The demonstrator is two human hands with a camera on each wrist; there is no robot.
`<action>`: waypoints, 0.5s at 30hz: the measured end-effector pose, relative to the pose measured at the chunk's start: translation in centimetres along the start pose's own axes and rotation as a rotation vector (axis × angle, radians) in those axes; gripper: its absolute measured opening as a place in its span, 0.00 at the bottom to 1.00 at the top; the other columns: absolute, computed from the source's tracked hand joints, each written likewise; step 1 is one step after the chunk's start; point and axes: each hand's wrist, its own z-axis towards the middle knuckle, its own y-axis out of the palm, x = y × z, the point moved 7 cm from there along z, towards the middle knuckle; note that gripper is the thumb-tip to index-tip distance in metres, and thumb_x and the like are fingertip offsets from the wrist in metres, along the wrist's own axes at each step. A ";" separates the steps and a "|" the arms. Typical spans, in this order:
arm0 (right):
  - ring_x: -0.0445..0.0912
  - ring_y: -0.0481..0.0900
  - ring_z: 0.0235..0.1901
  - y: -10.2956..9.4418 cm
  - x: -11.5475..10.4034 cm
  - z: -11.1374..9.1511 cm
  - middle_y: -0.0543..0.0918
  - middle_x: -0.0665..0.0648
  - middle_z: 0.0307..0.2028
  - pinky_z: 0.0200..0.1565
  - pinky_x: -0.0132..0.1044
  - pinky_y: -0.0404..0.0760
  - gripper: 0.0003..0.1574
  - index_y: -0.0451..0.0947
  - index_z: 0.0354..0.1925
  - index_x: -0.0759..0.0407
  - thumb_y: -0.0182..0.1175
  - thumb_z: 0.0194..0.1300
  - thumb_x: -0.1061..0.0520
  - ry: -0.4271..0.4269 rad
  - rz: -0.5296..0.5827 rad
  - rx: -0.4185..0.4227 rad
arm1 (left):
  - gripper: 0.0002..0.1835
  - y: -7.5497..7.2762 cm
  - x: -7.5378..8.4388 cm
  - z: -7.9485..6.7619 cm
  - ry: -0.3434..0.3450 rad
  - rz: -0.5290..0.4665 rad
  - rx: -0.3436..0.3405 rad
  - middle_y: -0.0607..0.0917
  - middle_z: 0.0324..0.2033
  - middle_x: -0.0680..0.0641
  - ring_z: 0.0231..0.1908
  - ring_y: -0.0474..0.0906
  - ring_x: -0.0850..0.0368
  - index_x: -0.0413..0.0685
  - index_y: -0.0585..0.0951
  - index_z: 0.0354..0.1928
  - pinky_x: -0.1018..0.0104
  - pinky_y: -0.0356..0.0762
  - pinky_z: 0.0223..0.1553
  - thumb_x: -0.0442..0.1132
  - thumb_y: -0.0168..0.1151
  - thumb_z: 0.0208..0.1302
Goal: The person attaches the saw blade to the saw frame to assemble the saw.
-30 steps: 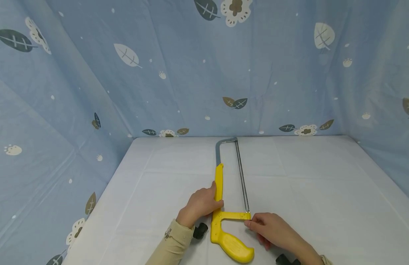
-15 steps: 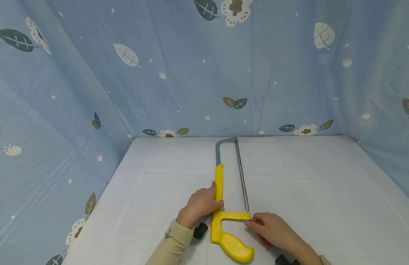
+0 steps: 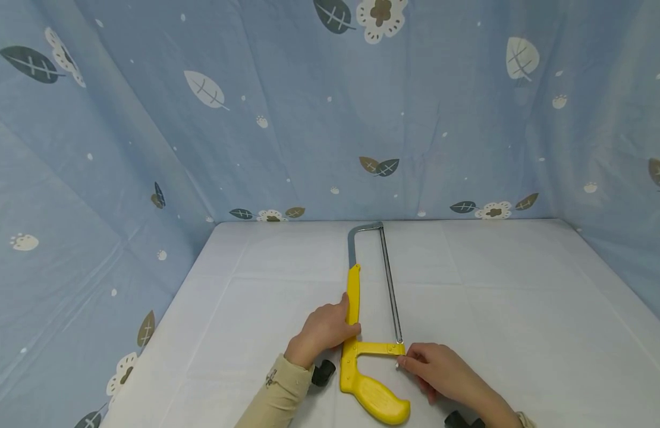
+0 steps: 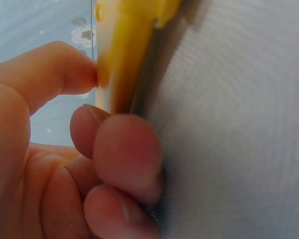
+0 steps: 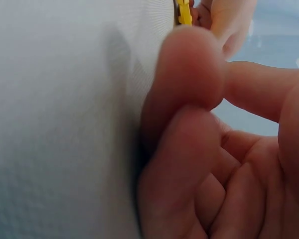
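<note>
A hacksaw (image 3: 353, 309) with a yellow handle, a grey front bow and a thin blade lies on the white-covered table, its handle toward me. My left hand (image 3: 323, 333) grips the yellow back of its frame, thumb on the near side. At the end of the yellow lower arm, where the blade's near end is fixed, my right hand (image 3: 442, 370) pinches with thumb and index finger. A small pale bit (image 3: 397, 365) shows beside those fingertips; the rest of it is hidden. The right wrist view shows curled fingers (image 5: 182, 149) close to the tabletop.
The white tabletop (image 3: 522, 297) extends to both sides of the hacksaw. Blue patterned cloth (image 3: 308, 119) hangs behind and at the sides. Black wrist devices (image 3: 323, 373) sit by both wrists.
The right hand's fingertips have shifted slightly, and a small pale bit now shows beside them. The left hand and the hacksaw have stayed in place.
</note>
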 end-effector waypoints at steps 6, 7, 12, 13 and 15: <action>0.44 0.68 0.07 -0.3 0.2 0.1 0.70 0.49 0.09 0.11 0.32 0.59 0.22 0.69 0.32 0.54 0.53 0.57 0.38 0.028 -0.003 0.035 | 0.42 -0.1 0.1 0.1 -0.001 0.002 -0.001 0.70 0.15 0.51 0.12 0.64 0.59 0.39 0.53 0.67 0.68 0.62 0.15 0.50 0.55 0.53; 0.44 0.68 0.07 -0.3 0.2 0.1 0.70 0.49 0.09 0.11 0.31 0.59 0.21 0.69 0.32 0.54 0.53 0.57 0.38 0.029 -0.003 0.037 | 0.42 -0.1 0.0 0.1 -0.004 0.002 -0.003 0.70 0.16 0.51 0.12 0.64 0.59 0.40 0.53 0.67 0.68 0.63 0.15 0.50 0.55 0.53; 0.44 0.68 0.07 -0.2 0.2 0.0 0.70 0.49 0.09 0.12 0.31 0.58 0.21 0.68 0.32 0.54 0.53 0.58 0.38 0.028 0.001 0.030 | 0.42 0.1 -0.1 0.0 -0.018 -0.006 -0.014 0.70 0.16 0.51 0.12 0.64 0.59 0.41 0.52 0.67 0.68 0.63 0.15 0.51 0.55 0.54; 0.43 0.68 0.07 -0.1 0.3 0.0 0.70 0.49 0.09 0.12 0.31 0.58 0.21 0.68 0.31 0.54 0.53 0.58 0.38 0.030 0.002 0.028 | 0.42 0.2 -0.1 0.0 -0.020 -0.007 -0.016 0.70 0.16 0.51 0.12 0.64 0.59 0.41 0.52 0.67 0.68 0.62 0.15 0.51 0.55 0.54; 0.43 0.67 0.07 -0.1 0.3 -0.1 0.69 0.49 0.09 0.12 0.31 0.58 0.21 0.68 0.31 0.54 0.52 0.58 0.38 0.032 0.006 0.026 | 0.42 0.2 -0.1 0.0 -0.017 -0.007 -0.013 0.70 0.16 0.51 0.11 0.64 0.59 0.40 0.52 0.67 0.69 0.62 0.14 0.51 0.55 0.54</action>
